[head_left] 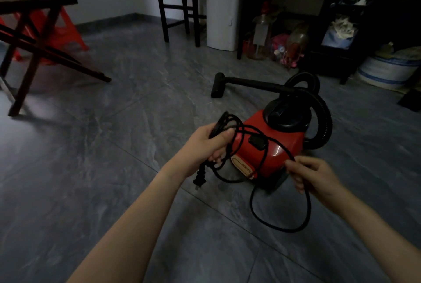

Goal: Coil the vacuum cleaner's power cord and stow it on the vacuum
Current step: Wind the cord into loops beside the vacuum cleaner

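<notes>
A red canister vacuum with a black top stands on the grey tiled floor, its black hose looping behind it and its wand and floor nozzle lying to the left. My left hand is closed around several loops of the black power cord. The plug dangles below that hand. My right hand pinches a strand of the same cord, which sags in a loop to the floor in front of the vacuum.
A dark wooden table with a red stool under it stands at the left. A dark chair and a white appliance stand at the back. Bottles, bags and a woven sack crowd the back right.
</notes>
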The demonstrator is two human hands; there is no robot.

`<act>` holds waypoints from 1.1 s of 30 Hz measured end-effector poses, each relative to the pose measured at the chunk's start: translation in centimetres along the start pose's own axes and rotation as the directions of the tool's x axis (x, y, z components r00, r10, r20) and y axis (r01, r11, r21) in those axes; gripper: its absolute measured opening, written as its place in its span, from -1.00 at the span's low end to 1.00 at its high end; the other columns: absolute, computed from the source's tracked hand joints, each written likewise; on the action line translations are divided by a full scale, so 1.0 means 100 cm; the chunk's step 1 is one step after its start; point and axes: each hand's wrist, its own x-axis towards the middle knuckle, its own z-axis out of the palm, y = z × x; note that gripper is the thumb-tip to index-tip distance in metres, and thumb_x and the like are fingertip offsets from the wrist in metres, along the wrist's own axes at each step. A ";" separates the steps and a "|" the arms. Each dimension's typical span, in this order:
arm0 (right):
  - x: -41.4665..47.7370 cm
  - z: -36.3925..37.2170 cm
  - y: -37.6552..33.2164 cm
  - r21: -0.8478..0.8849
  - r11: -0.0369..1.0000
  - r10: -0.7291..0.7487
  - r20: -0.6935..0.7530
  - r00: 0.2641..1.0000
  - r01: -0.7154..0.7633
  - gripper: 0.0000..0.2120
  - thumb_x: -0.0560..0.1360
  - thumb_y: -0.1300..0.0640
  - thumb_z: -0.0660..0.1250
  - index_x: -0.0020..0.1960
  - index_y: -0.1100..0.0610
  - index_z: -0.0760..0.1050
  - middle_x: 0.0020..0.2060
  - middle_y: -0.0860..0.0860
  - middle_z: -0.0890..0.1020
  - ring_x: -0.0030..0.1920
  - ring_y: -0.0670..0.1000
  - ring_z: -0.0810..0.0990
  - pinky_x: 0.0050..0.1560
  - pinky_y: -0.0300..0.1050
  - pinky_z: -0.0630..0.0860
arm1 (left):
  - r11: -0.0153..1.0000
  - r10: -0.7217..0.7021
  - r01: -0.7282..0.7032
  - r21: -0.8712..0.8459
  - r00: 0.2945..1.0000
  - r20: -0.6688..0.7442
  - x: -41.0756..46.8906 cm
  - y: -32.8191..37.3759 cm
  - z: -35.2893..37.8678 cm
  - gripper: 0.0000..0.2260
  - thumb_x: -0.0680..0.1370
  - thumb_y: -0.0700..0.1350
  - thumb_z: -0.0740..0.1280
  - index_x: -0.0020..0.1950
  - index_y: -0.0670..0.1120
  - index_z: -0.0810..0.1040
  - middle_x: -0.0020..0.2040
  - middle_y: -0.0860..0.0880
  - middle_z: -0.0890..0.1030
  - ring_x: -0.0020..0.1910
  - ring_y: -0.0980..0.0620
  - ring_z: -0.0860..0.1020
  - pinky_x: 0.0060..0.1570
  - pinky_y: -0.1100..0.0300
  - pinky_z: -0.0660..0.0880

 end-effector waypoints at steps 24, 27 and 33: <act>0.001 0.049 -0.016 -0.710 0.662 -0.272 0.072 0.960 0.241 -0.86 0.52 0.18 0.33 -0.18 0.18 0.62 -0.30 0.07 0.66 -0.24 0.00 0.60 -0.16 -0.03 0.51 | 0.993 0.094 -0.105 -0.062 0.984 -0.152 0.002 0.010 -0.006 -0.95 0.58 -0.19 0.32 -0.08 -0.13 0.52 -0.39 -0.07 0.61 -0.40 0.01 0.57 -0.24 0.13 0.56; 0.000 0.055 -0.017 -0.740 0.598 -0.277 0.169 0.946 0.307 -0.88 0.49 0.21 0.32 -0.20 0.17 0.59 -0.32 0.01 0.62 -0.26 -0.03 0.58 -0.18 0.04 0.51 | 0.992 0.086 -0.094 -0.090 0.993 -0.081 0.000 0.012 0.002 -0.96 0.58 -0.24 0.30 -0.07 -0.18 0.51 -0.26 -0.15 0.64 -0.27 -0.04 0.64 -0.15 0.17 0.60; -0.004 0.062 -0.024 -0.714 0.589 -0.254 0.281 0.925 0.379 -0.81 0.43 0.08 0.25 -0.13 0.13 0.60 -0.23 -0.04 0.61 -0.20 -0.09 0.58 -0.14 -0.03 0.53 | 0.997 0.077 -0.076 -0.024 0.996 0.051 0.002 0.008 0.017 -0.84 0.59 -0.17 0.31 0.03 -0.28 0.55 0.01 -0.22 0.69 0.06 -0.10 0.65 0.18 0.01 0.54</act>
